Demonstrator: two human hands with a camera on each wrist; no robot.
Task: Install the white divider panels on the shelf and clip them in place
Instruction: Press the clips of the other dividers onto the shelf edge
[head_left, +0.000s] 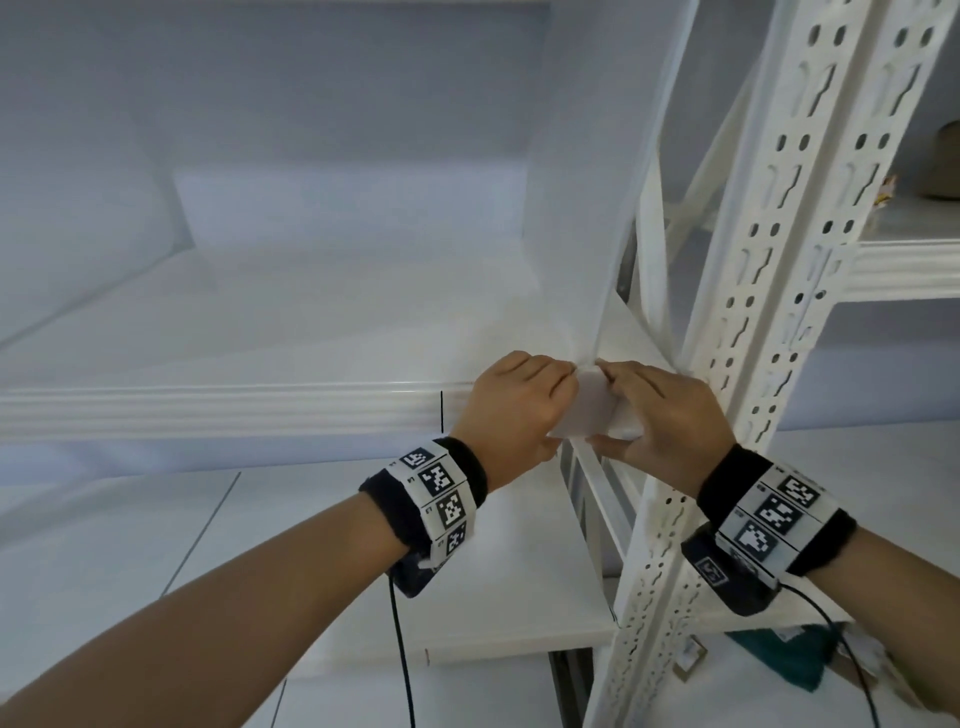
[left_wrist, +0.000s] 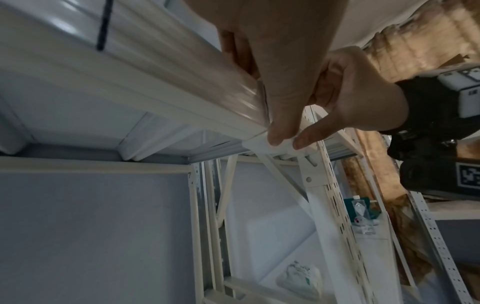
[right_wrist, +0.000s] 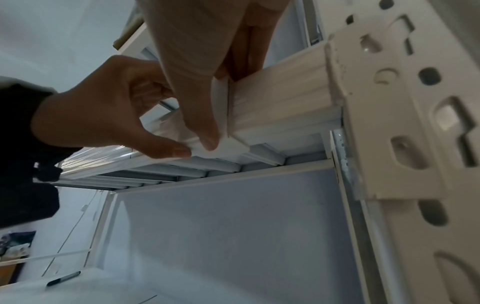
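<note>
A white divider panel (head_left: 587, 208) stands upright on the white shelf (head_left: 260, 322), close to its right end. At the panel's foot, a small white clip (head_left: 587, 410) sits over the shelf's ribbed front beam (head_left: 234, 410). My left hand (head_left: 540, 400) pinches the clip from the left, fingers on top and thumb underneath. From the right, my right hand (head_left: 644, 405) pinches it the same way. The left wrist view shows both thumbs pressing the clip (left_wrist: 262, 147) at the beam's lower edge. In the right wrist view the clip (right_wrist: 228, 146) wraps the beam face.
A perforated white upright post (head_left: 779, 260) rises just right of my hands. A lower shelf board (head_left: 467, 571) lies beneath them. A teal bag (head_left: 779, 660) sits low on the right. A black mark (head_left: 441, 410) crosses the beam left of my hands. A neighbouring shelf (head_left: 909, 260) is at right.
</note>
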